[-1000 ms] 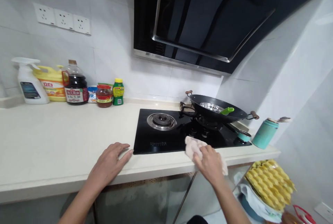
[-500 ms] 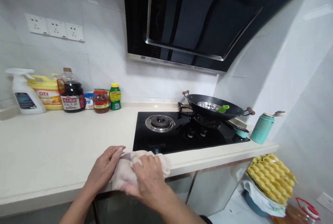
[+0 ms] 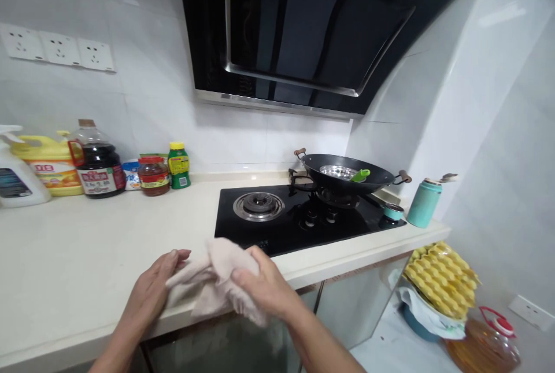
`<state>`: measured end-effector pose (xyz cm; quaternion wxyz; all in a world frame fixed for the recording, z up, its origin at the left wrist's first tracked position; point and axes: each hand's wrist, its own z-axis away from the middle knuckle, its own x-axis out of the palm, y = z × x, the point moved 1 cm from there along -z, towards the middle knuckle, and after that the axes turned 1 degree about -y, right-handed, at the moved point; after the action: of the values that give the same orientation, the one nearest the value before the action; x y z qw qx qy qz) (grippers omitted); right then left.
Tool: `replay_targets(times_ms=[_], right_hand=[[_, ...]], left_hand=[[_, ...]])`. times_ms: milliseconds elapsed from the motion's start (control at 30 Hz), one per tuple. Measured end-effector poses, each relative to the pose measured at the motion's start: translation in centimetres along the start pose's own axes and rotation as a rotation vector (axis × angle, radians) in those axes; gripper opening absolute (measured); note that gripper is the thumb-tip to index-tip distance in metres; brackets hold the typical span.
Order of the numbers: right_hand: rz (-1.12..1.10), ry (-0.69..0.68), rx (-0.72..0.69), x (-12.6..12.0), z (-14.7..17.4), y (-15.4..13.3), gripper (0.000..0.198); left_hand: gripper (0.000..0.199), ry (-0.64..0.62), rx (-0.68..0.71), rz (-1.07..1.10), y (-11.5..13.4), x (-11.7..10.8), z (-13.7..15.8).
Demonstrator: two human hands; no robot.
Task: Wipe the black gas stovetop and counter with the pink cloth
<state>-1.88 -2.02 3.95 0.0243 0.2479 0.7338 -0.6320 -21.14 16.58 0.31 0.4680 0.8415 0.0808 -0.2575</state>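
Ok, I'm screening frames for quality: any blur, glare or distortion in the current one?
Head view: the cloth in the right hand looks slightly motion-blurred; same view, glare streaks the side wall; same view, the spray bottle leans at the left edge, likely lens stretch.

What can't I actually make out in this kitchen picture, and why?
All in the head view:
Right hand: some fingers hidden by the cloth.
Left hand: palm hidden by the hand's own back, so whether it grips the cloth is unclear.
Spray bottle: cut off by the left edge.
Stove lettering: too small and blurred.
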Motion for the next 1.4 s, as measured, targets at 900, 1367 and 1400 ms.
replay_targets(times_ms=[900, 1367, 1400], right_hand=[[1.118, 0.124, -0.304, -3.3, 1.0, 5.5, 0.035], [0.906, -0.025, -0.641, 8.1, -2.5, 1.1, 0.038], [0.89, 0.007, -0.645, 7.3, -2.2, 1.9, 0.037]], left_hand=[[0.049, -0.041, 0.072, 0.07, 2.5, 0.6, 1.7], [0.053, 0.005, 0.023, 0.091, 0.6, -0.3, 0.6], [0.053, -0.001, 0.019, 0.068, 0.5, -0.3, 0.5]])
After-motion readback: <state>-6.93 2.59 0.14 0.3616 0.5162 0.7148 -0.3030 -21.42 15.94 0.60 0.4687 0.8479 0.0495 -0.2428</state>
